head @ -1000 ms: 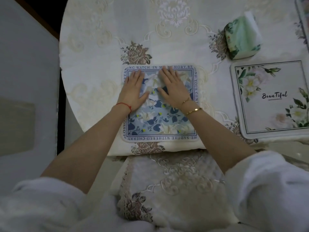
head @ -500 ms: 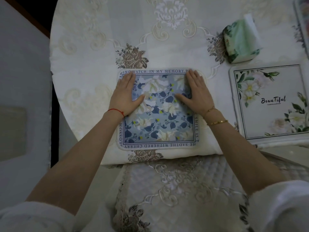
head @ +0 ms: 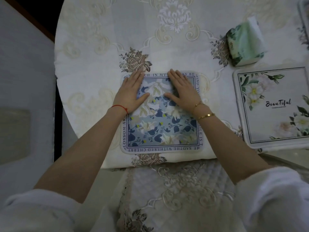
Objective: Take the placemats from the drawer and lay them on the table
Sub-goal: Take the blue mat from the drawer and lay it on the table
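A blue floral placemat (head: 160,129) with lettering round its border lies flat near the front edge of the round table (head: 93,64), which is covered by a cream embroidered cloth. My left hand (head: 132,92) presses flat on the mat's far left part, fingers straight. My right hand (head: 182,92) presses flat on its far middle, fingers straight. A second placemat (head: 274,108), white with flowers and the word "Beautiful", lies flat to the right.
A green floral tissue pack (head: 244,44) stands behind the white mat. The edge of another flat item (head: 305,15) shows at the far right top. A quilted chair cushion (head: 175,195) sits below the table's front edge. Grey floor lies to the left.
My hands spread apart across the blue mat, then came closer together on its far half. The mat itself stays in place.
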Demonstrator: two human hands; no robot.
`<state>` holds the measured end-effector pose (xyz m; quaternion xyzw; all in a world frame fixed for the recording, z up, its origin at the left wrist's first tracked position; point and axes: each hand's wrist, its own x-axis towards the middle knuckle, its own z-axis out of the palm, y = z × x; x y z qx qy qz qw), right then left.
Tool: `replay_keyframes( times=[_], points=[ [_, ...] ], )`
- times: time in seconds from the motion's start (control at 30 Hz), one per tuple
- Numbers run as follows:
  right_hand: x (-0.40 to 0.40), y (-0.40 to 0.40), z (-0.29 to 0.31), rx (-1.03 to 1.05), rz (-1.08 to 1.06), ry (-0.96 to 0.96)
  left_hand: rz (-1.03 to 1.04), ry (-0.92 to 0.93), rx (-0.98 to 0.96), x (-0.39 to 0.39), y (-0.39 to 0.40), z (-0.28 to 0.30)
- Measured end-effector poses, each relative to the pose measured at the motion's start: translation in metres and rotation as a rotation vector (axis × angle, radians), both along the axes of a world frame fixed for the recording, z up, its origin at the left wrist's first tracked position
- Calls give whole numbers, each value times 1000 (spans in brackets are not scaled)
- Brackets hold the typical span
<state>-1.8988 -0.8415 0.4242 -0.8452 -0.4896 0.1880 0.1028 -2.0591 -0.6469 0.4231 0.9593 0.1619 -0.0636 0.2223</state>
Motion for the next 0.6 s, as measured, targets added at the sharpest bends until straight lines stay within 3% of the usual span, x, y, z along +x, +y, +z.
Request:
replay_keyframes(
  times=[0.27, 0.47, 0.6],
  points=[
    [4, -53, 7, 15, -207, 18, 150, 40, -22, -36, -6, 4],
    [-73, -42, 5, 49, 7, 17, 41, 5, -30, -65, -61, 4],
    [-94, -50, -3, 53, -12, 68, 99, 9, -59, -79, -73, 1]
  ],
)
